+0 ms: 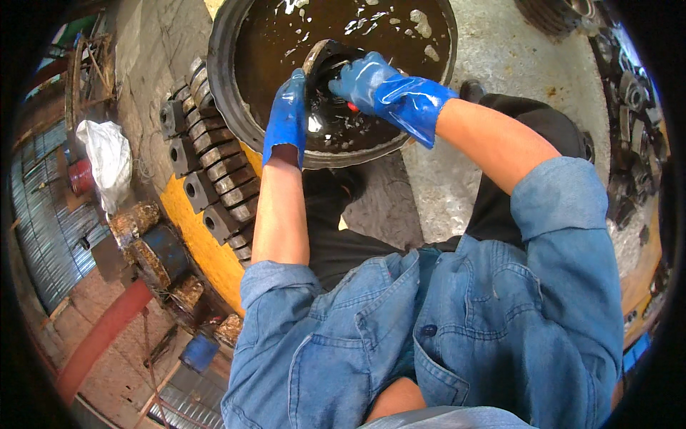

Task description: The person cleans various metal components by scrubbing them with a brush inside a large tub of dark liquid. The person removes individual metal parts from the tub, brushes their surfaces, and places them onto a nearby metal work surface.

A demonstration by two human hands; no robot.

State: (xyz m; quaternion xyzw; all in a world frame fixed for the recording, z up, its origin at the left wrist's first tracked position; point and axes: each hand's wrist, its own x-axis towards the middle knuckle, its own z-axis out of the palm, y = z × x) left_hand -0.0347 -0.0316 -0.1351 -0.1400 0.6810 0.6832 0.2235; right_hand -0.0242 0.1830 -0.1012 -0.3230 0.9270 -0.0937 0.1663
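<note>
My left hand point(288, 107), in a blue rubber glove, grips the left side of a dark, wet, curved metal part point(321, 56) with a hollow middle. The part is tilted above a round black tub point(223, 93) of brown, murky liquid point(275, 36) with foam patches. My right hand point(363, 80), gloved alike, has its fingers curled at the part's hollow. A small red piece point(352, 106) shows under that hand; what it belongs to is hidden.
Left of the tub stand a row of ribbed metal pieces point(214, 154) and several dark blocks with holes point(194, 191). Beyond them are a white sack point(107, 161) and rusty machinery point(153, 254). Stacked metal rings point(554, 16) sit at the upper right, with dark metal parts point(632, 93) along the right edge.
</note>
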